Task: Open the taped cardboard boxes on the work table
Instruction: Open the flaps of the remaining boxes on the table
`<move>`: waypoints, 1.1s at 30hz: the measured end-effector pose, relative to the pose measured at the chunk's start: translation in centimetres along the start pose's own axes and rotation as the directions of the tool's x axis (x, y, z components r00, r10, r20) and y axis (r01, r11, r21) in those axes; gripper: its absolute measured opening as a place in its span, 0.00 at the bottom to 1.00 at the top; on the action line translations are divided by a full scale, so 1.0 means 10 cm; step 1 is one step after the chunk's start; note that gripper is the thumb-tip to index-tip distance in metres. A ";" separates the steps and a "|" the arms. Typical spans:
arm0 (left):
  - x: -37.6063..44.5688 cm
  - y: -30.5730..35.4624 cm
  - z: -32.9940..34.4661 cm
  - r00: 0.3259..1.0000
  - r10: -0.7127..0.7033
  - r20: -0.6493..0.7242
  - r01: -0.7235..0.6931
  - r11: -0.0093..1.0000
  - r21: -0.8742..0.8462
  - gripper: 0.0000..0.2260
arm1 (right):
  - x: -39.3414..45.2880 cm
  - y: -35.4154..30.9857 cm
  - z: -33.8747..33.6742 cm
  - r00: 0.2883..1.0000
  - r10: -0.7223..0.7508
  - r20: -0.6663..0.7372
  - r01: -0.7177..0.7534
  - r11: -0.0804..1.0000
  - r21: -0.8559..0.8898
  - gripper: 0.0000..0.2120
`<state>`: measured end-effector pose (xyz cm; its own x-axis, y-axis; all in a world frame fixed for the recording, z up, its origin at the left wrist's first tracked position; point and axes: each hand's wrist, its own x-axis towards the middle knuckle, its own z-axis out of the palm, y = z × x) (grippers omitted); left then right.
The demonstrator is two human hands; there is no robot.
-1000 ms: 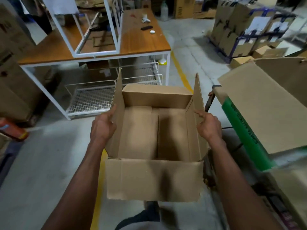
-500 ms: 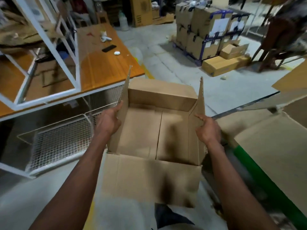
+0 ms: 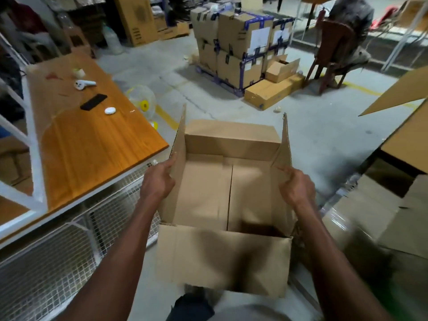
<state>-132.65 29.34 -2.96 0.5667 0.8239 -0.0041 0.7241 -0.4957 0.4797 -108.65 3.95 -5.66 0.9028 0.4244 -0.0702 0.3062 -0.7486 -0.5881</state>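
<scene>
An empty brown cardboard box (image 3: 208,195) is held in the air in front of me, its four flaps standing open and its bottom seam visible inside. My left hand (image 3: 157,181) grips the box's left wall, thumb on the inside edge. My right hand (image 3: 297,188) grips the right wall the same way. The near flap hangs down toward me.
A wooden work table (image 3: 92,144) with a white frame stands at left, carrying a phone (image 3: 93,102) and small white items, with wire mesh baskets (image 3: 46,262) beneath. Taped boxes on a pallet (image 3: 240,42) stand ahead. Open cartons (image 3: 407,135) crowd the right. A person sits on a chair (image 3: 335,47).
The view has swung to the right while both hands kept the box. The table has slid to the left and the pallet of boxes now lies ahead.
</scene>
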 end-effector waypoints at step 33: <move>6.06 3.24 0.39 0.825 0.560 0.071 -0.536 0.816 -0.216 0.35 | 4.11 -0.76 -1.26 0.811 0.379 -0.445 -0.174 0.883 0.435 0.33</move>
<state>-73.34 62.16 8.88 0.9011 0.3829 0.2035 0.2025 -0.7865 0.5834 -70.03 20.66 6.06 0.9829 -0.1666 0.0790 -0.0182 -0.5138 -0.8577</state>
